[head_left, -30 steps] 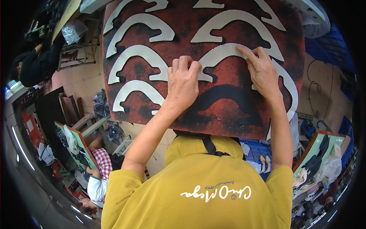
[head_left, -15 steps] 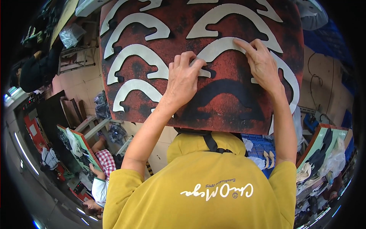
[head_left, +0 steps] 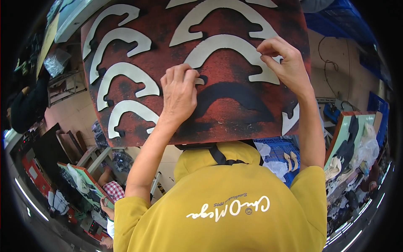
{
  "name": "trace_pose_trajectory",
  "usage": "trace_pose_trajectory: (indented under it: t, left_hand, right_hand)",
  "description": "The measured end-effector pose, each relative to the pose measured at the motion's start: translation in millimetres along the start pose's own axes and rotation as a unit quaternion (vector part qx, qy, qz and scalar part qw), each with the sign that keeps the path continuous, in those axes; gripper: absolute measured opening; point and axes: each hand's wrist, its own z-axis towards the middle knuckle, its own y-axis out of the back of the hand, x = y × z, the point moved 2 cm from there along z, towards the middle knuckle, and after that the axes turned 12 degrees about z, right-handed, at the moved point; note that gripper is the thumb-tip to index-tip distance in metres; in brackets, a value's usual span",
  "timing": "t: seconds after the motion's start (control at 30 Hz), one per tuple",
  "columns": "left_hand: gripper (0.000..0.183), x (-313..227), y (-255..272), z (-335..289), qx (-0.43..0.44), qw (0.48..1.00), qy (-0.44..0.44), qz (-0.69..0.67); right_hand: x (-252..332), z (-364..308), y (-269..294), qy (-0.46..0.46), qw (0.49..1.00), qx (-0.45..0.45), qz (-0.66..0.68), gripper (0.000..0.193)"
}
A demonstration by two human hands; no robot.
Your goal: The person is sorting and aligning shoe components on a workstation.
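Note:
A flat white arch-shaped piece (head_left: 224,42) with notched ends lies on a red board (head_left: 168,54) blotched with black. My left hand (head_left: 179,90) has its fingers bent together over the left end of this piece, and the fingertips hide that end. Above its right end is my right hand (head_left: 287,65), thumb and forefinger curved with a small gap between them and nothing visible there. Just nearer to me, the board carries a black arch-shaped mark (head_left: 231,94). Similar white pieces lie around, including a left-hand piece (head_left: 126,73) and one partly hidden behind my right forearm (head_left: 290,119).
A blue plastic crate (head_left: 273,147) with white plastic stands below the board's near edge. A green-topped table (head_left: 342,138) with dark and pale items is at right. Another person's checked clothing (head_left: 113,190) shows at lower left. A cable (head_left: 327,63) lies on the floor.
My right hand's fingers have come off the top of the arch and drawn in near its right end. My left hand stays at the left end. The whole view has shifted.

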Motion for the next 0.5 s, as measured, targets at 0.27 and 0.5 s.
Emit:
trace_pose_trajectory:
  t: [0.27, 0.5]
  left_hand:
    - [0.036, 0, 13, -4, -0.027, 0.999, 0.007, -0.017]
    - [0.039, -45, 46, -27, -0.059, 0.992, -0.066, -0.085]
  right_hand:
    - [11, -67, 33, -0.026, 0.992, -0.114, -0.056, 0.012]
    - [-38, -267, 44, -0.144, 0.842, -0.507, 0.110, 0.010]
